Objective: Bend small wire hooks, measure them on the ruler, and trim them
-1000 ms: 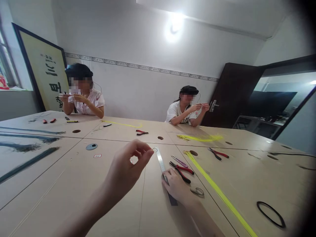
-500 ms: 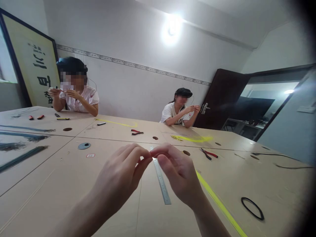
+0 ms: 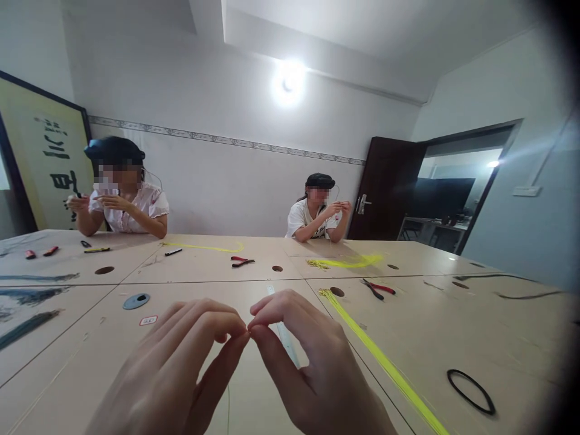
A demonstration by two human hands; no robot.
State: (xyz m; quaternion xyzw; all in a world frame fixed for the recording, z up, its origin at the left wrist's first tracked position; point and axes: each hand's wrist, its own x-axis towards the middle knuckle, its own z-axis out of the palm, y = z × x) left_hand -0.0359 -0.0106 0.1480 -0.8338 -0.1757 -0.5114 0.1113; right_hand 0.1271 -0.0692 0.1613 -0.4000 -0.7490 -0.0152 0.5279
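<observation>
My left hand (image 3: 181, 356) is closed in a pinch, thumb against index finger. Its fingertips meet those of my right hand (image 3: 312, 356), whose thumb and fingers are drawn together at the same spot. Whatever is between the fingertips is too small to make out. A thin pale strand (image 3: 228, 399) shows below, between the hands; I cannot tell whether they hold it. Behind my right hand lies a metal ruler (image 3: 284, 335), partly covered by it. To the right, a bundle of yellow strands (image 3: 385, 359) runs along the table (image 3: 408, 338).
Red-handled pliers (image 3: 379, 289) lie beyond my right hand, and a black ring (image 3: 471, 393) at the right. A grey disc (image 3: 136, 301) and a small label (image 3: 148, 321) are at the left, near dark strand bundles (image 3: 29, 328). Two people sit across the table, hands raised.
The view has tilted up and turned slightly right, so my hands appear lower and more to the left. Their fingertips stay together; the right index finger has lifted a little from its thumb.
</observation>
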